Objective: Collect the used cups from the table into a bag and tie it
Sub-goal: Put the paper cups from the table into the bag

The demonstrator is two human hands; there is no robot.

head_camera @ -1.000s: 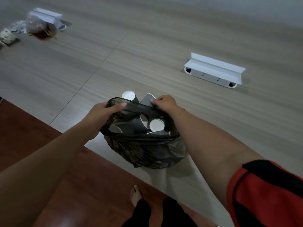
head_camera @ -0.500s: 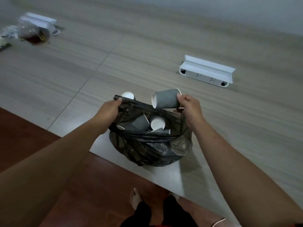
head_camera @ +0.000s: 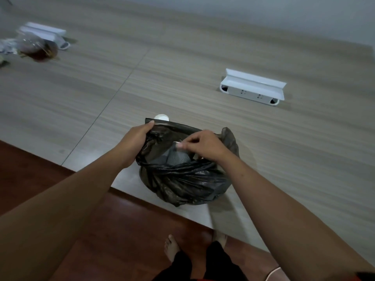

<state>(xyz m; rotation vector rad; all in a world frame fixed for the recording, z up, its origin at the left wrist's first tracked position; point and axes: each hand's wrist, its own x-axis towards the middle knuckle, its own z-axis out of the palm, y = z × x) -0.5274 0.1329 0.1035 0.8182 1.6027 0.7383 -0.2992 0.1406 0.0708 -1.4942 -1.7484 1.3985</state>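
Observation:
A black plastic bag (head_camera: 188, 183) rests on the near corner of the grey wood-grain table (head_camera: 182, 78), its mouth open. My left hand (head_camera: 137, 136) pinches the bag's left rim. Over the bag's mouth my right hand (head_camera: 203, 146) holds a grey ribbed paper cup (head_camera: 178, 156), lowered inside the opening. Other cups inside are mostly hidden. One more cup (head_camera: 161, 117), white inside, stands on the table just behind the bag's far rim.
A white power-socket box (head_camera: 252, 87) sits on the table at the right. A second white box (head_camera: 43, 33) and a clear bag of rubbish (head_camera: 36, 47) lie far left. The table edge runs under the bag; red-brown floor (head_camera: 121, 230) and my bare feet are below.
My right hand carried the grey cup from above the bag's far rim down into the bag's mouth. My left hand kept its hold on the rim.

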